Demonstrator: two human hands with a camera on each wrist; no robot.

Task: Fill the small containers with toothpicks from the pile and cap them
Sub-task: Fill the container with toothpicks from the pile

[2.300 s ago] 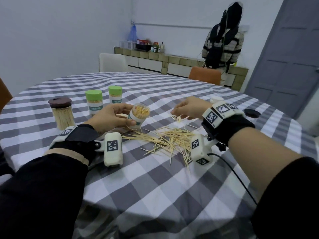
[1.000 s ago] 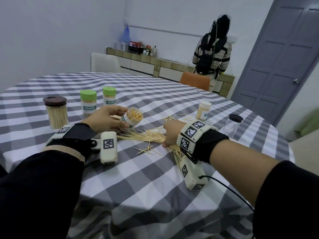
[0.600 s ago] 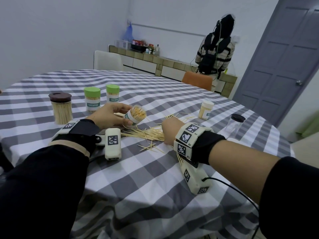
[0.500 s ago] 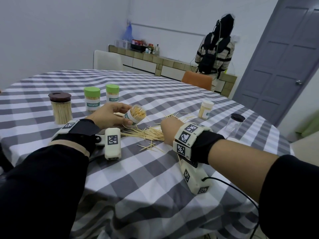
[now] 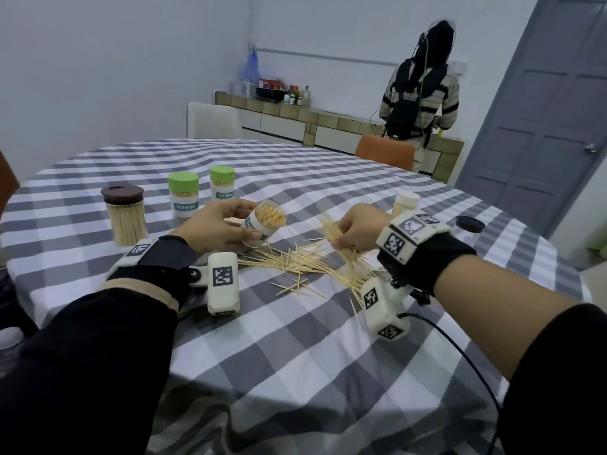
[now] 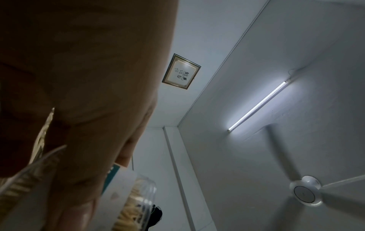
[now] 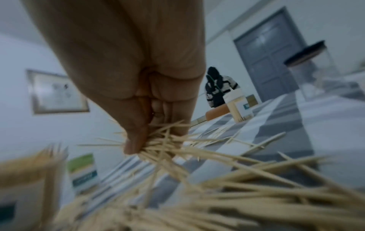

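My left hand grips a small clear container with a white and teal label, tilted with its open mouth toward the right and packed with toothpicks. In the left wrist view the same container shows below my fingers. My right hand clutches a bunch of toothpicks lifted just above the loose pile on the checked tablecloth. The right wrist view shows my fingers curled tight round the bunch.
Two green-capped toothpick containers and a brown-lidded jar stand at the left. A cream-capped container and a black-lidded clear jar stand at the right. A person stands at the far counter.
My right hand went from reaching past the pile to pressing down on it, then closed on a bunch and lifted it. The left hand kept holding the tilted container.
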